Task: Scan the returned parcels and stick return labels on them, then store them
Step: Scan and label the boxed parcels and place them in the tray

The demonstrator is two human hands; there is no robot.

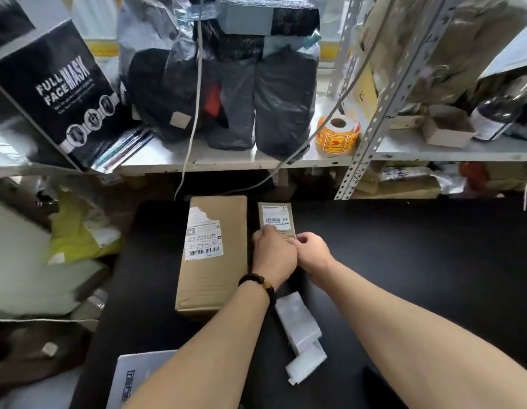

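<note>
Nearest to us, a white strip of label backing [303, 335] lies crumpled on the black table [418, 261], just behind our forearms. Beyond it, our left hand [272, 258], a beaded bracelet [258, 283] at the wrist, curls over the near end of the small parcel [275, 212] and holds it, one fingertip pressing its white barcode label. Our right hand [311, 252] sits against the parcel's near right corner with its fingers curled; we cannot tell whether it pinches anything. The parcel rests on the table just right of a large cardboard box [212, 276]. Farther back, the shelf [227, 159] carries black bags [283, 104] and an orange sticker roll [339, 134].
</note>
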